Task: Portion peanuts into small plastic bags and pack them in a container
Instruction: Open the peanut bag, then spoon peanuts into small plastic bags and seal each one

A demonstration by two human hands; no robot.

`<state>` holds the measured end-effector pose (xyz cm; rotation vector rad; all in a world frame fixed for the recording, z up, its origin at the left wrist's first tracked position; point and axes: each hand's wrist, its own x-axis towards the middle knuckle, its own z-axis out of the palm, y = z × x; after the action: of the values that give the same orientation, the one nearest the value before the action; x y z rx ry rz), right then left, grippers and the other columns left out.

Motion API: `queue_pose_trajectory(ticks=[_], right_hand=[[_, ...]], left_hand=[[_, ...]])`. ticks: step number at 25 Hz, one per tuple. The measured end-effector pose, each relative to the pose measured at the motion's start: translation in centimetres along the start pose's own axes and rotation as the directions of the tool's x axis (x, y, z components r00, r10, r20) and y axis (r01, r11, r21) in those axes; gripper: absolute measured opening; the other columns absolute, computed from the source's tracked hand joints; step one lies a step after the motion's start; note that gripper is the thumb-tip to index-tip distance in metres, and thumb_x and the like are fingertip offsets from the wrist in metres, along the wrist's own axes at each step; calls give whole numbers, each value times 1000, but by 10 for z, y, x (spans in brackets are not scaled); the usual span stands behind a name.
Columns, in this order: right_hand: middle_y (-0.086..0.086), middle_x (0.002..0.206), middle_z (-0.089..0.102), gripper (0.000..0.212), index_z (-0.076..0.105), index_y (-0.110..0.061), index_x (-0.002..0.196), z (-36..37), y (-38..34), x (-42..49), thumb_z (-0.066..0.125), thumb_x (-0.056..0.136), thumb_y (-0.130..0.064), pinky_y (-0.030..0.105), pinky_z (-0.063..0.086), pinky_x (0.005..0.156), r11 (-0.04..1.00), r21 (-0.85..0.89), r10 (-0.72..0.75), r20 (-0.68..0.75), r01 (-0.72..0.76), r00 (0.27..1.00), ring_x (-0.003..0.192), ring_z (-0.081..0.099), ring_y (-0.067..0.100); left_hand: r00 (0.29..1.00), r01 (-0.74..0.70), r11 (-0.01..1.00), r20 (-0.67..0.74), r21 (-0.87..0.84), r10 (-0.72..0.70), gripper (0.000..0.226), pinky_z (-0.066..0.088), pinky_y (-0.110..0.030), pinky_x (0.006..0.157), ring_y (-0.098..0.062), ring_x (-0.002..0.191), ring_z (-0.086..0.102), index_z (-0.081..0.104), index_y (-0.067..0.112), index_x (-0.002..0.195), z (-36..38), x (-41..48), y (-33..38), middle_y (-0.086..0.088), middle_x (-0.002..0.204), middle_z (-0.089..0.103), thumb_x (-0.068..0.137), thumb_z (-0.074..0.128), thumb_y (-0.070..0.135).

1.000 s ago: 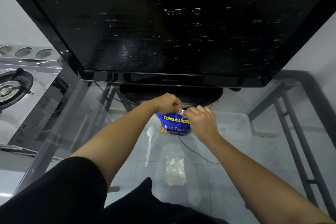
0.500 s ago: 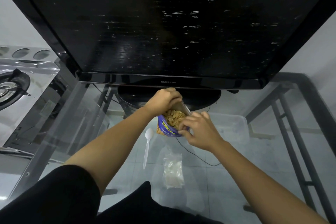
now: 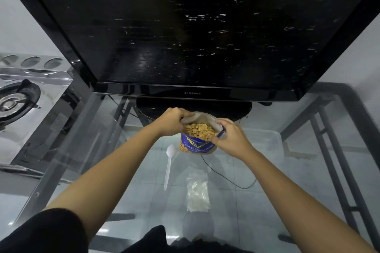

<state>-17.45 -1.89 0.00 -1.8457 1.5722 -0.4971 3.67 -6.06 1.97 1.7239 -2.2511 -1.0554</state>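
A blue peanut bag stands on the glass table, its top spread wide with peanuts showing inside. My left hand pinches the far-left rim of the bag. My right hand grips the near-right rim. A white plastic spoon lies on the glass just left of the bag. A stack of small clear plastic bags lies nearer me, below the peanut bag. A clear plastic container sits to the right, partly behind my right hand.
A large black television on its stand looms right behind the bag. A steel gas stove sits off to the left. A black cable runs under the glass. Table frame bars run along the right.
The bag's top was held closed between both hands a second ago; now it is pulled apart and the peanuts show. The hands have spread to either side of the opening.
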Motion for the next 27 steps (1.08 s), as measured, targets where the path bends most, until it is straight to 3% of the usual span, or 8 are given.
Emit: queue_pose_trajectory(ticks=[2, 4, 7, 10, 14, 19, 22, 27], right_hand=[[2, 136, 46, 60, 44, -10, 136, -1, -1, 0, 67, 83, -26, 18, 37, 86, 1000, -20, -14, 34, 15, 999, 121, 47, 18], [1, 135, 47, 56, 44, -11, 135, -5, -1, 2, 63, 86, -29, 18, 34, 89, 995, -82, -58, 69, 63, 996, 122, 47, 17], [2, 137, 47, 55, 44, -10, 136, -9, 1, 2, 58, 89, -36, 19, 34, 91, 987, -128, -94, 59, 101, 994, 122, 47, 17], [2, 140, 44, 57, 41, -10, 137, -8, 1, 0, 56, 90, -37, 21, 35, 94, 986, -125, -106, 60, 113, 993, 124, 45, 18], [2, 142, 41, 58, 39, -10, 139, -8, 2, 2, 56, 90, -38, 27, 38, 98, 984, -131, -113, 75, 122, 991, 127, 42, 18], [1, 143, 40, 60, 38, -12, 140, -9, 2, 1, 56, 90, -39, 25, 38, 95, 983, -140, -105, 81, 116, 991, 127, 41, 17], [1, 143, 39, 61, 37, -11, 140, -8, 3, 1, 56, 90, -39, 25, 37, 95, 985, -126, -106, 82, 116, 991, 128, 41, 17], [1, 144, 38, 62, 35, -12, 141, -8, 3, 1, 57, 89, -38, 25, 38, 94, 989, -101, -100, 84, 109, 991, 128, 40, 17]], left_hand=[[999, -32, 999, -6, -17, 32, 54, 46, -25, 91, -15, 120, 49, 47, 15, 135, 1, -3, 0, -2, 133, 52, 83, 65, 14], [972, -56, 976, -236, -209, 5, 42, 46, -21, 86, -7, 108, 53, 54, 16, 129, 11, -14, -1, 4, 120, 58, 88, 61, 24], [728, 127, 866, -548, -483, -412, 23, 48, -30, 77, -19, 86, 63, 66, 11, 103, 42, -34, -26, -4, 91, 68, 92, 55, 27], [827, 448, 886, -323, -117, -460, 27, 44, -31, 76, -33, 93, 62, 65, 2, 99, 98, -62, -66, -18, 95, 69, 87, 61, 26], [871, 468, 876, -229, 121, -434, 32, 44, -34, 79, -32, 95, 61, 59, 2, 103, 142, -81, -78, -16, 102, 65, 88, 59, 29], [791, 514, 854, -338, -84, -510, 19, 43, -34, 68, -39, 84, 61, 61, 1, 77, 118, -72, -66, -23, 84, 67, 84, 57, 18], [649, 355, 838, -536, -414, -540, 16, 42, -35, 63, -34, 71, 58, 58, 6, 76, 65, -68, -47, -17, 71, 62, 87, 53, 17], [771, -34, 897, -583, -442, -258, 13, 45, -6, 55, 5, 54, 57, 67, 19, 94, -7, -63, 1, 8, 66, 61, 83, 66, 12]])
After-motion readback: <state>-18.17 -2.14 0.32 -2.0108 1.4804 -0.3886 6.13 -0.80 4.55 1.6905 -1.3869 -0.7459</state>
